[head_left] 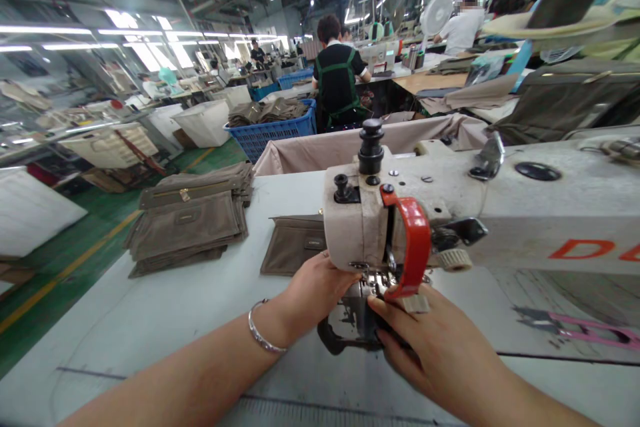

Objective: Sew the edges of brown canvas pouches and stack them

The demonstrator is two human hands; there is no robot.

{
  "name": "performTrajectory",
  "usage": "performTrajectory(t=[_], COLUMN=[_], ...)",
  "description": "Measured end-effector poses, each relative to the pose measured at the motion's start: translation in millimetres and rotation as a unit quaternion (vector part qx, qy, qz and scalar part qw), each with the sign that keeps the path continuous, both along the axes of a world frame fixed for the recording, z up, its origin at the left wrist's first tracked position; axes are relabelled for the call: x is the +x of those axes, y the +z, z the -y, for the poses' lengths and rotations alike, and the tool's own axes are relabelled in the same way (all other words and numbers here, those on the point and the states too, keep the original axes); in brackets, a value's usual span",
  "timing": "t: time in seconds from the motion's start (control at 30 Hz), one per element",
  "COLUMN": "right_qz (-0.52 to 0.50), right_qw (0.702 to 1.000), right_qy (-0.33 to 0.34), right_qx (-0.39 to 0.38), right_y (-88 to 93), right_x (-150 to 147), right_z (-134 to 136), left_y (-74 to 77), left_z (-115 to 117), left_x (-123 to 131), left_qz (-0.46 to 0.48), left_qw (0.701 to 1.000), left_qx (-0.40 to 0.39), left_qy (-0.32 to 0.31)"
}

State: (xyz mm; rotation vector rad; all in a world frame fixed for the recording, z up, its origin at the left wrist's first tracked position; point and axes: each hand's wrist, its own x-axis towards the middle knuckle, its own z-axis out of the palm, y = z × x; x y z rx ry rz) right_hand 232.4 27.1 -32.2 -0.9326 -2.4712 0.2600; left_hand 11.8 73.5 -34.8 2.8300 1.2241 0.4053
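Note:
At the white sewing machine head [350,213], both my hands are close to the presser foot [375,278]. My left hand [313,290] comes in from the left, its fingers closed at the near edge of a brown fabric pouch [286,247] with a small label. Part of that pouch is hidden behind the machine head and my hand. My right hand [435,333] lies to the right of the foot, fingers stretched toward the metal plate [345,320]. An orange-red guard [417,240] hangs in front of the needle area and covers some of those fingers.
Left on the table [165,333] is a stack of similar brown pouches [195,220]. Pink-handled thread snips [590,330] lie right, under the machine arm. Beyond stand a pink cloth-lined bin [290,155], a blue basket [275,133] of brown pieces and a seated co-worker [340,77].

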Motion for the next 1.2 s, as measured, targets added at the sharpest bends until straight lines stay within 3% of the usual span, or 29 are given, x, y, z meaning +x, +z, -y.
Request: performTrajectory(t=[0.4,0.6,0.77,0.9,1.0,1.07,1.2], right_qz=[0.011,-0.017,-0.034,-0.029,-0.027,-0.02,-0.014], right_qw=[1.0,0.998,0.996,0.997,0.998,0.999,0.998], right_qy=[0.0,0.048,0.073,0.065,0.049,0.037,0.005], right_qx=[0.014,0.033,0.029,-0.013,-0.023,-0.025,-0.069], right_y=[-0.1,0.7,7.0,7.7,5.6,4.9,8.5], right_x=[2,2,2,4,7,8,5], right_z=[0,2,3,4,4,4,9], left_y=[29.8,48.1,38.8,27.6,32.9,39.1,39.2], left_z=[10,54,79,76,79,89,112], left_x=[11,18,22,30,23,6,-37], left_qz=[-0.064,-0.147,-0.207,-0.137,-0.024,0.026,0.076], left_qw=[0.997,0.989,0.978,0.991,0.997,0.986,0.922], left_qx=[0.007,-0.007,0.02,-0.008,-0.046,-0.055,-0.078], left_qy=[0.036,-0.001,-0.016,0.005,0.065,0.155,0.371])
